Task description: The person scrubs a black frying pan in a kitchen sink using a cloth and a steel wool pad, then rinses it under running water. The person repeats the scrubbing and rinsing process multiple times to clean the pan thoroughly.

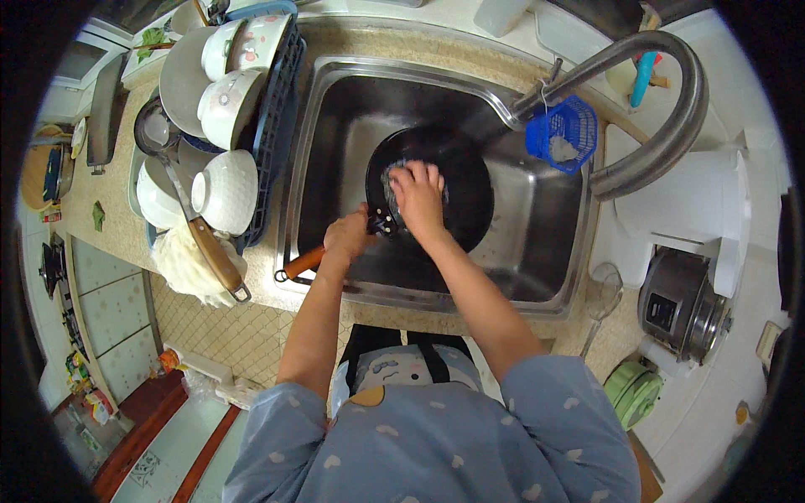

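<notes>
In the head view, a round black pan [465, 194] lies inside a rectangular stainless-steel sink [537, 243], which is set into a beige speckled table [84, 191]. The person's left hand [346, 235] is clamped around an orange-brown handle [304, 263], which runs from the near left rim of the sink up to the pan's edge. The right hand [421, 203] is over the inside of the pan, its fingers bent upon a greyish, wiry-looking scrubber [391, 178]. Since the hand covers most of it, I cannot tell if this grip is closed on the scrubber.

To the left of the sink, white bowls [235, 191] stand in a blue plastic rack [281, 113]. A metal ladle with a wooden handle [211, 245] lies across them, its lower end over a cream-coloured cloth [189, 267]. At the right, a blue mesh basket [538, 138] hangs beside a curved grey metal faucet [692, 92].
</notes>
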